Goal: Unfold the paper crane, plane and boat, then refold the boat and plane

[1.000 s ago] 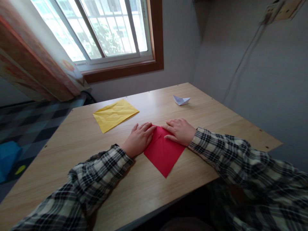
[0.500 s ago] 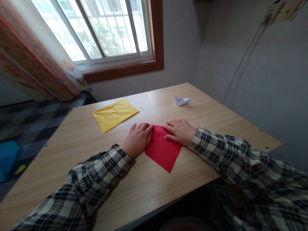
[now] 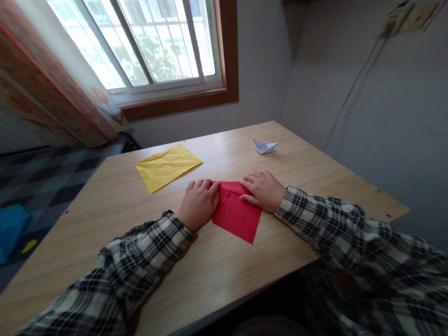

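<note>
The red paper (image 3: 236, 213) lies flat near the table's (image 3: 315, 177) front edge, already folded into a partial shape with a crease showing; more folds look left. The left hand (image 3: 199, 204) and right hand (image 3: 263, 190) press it with flat, open grips. A yellow sheet (image 3: 168, 166) and a finished white paper boat (image 3: 264, 146) lie farther back.

No text, label, brand, number or sign can be read anywhere. The red paper (image 3: 236, 214), the yellow paper (image 3: 168, 166) and the small white paper boat (image 3: 264, 146) on the tabletop (image 3: 224, 275) are all blank.
</note>
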Motion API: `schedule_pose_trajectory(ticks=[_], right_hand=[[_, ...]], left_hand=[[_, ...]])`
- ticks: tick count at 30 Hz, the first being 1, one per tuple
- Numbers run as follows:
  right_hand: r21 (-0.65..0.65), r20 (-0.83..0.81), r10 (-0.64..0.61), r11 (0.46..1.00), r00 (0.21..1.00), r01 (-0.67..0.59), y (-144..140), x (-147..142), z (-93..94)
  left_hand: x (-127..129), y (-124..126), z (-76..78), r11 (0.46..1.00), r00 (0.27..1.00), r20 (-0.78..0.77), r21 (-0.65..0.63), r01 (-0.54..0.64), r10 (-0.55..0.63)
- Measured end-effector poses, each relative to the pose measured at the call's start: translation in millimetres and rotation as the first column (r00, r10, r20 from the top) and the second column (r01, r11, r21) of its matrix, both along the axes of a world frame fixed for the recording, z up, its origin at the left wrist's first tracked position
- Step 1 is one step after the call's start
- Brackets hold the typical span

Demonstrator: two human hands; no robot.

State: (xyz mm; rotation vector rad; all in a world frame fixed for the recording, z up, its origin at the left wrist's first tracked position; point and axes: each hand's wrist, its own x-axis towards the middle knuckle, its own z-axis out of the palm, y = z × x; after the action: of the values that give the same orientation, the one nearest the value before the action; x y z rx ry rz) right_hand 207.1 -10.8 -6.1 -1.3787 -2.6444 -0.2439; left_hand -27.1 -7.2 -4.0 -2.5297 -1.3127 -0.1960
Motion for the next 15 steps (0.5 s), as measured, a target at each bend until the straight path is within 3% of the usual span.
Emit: schedule_pose_trajectory(ticks=[3, 5, 10, 12, 15], right_hand=[[0.062, -0.079, 0.086, 0.995, 0.993, -0.081, 0.8, 0.8, 0.4], [0.100, -0.142, 0.219, 0.974, 0.965, -0.206, 0.4, 0.5, 0.5], [0.021, -0.192, 0.531, 0.843, 0.825, -0.538, -4.3, -4.8, -2.1], [-0.039, -0.201, 0.556, 0.818, 0.806, -0.574, -5.6, -6.8, -3.2], [-0.083, -0.214, 0.527, 0.829, 0.823, -0.553, -5.7, -6.7, -3.1]], left_hand=[[1.3, -1.4, 1.1, 0.999, 0.999, -0.019, 0.007, -0.035, 0.035], [2.2, -2.4, 1.5, 0.998, 0.998, -0.034, 0.010, -0.061, 0.061], [2.8, -3.0, 1.2, 0.996, 0.995, -0.054, 0.020, -0.083, 0.084], [2.3, -2.5, 1.1, 0.996, 0.995, -0.052, 0.026, -0.084, 0.085], [1.5, -1.9, 1.9, 0.996, 0.996, -0.049, 0.037, -0.077, 0.078]])
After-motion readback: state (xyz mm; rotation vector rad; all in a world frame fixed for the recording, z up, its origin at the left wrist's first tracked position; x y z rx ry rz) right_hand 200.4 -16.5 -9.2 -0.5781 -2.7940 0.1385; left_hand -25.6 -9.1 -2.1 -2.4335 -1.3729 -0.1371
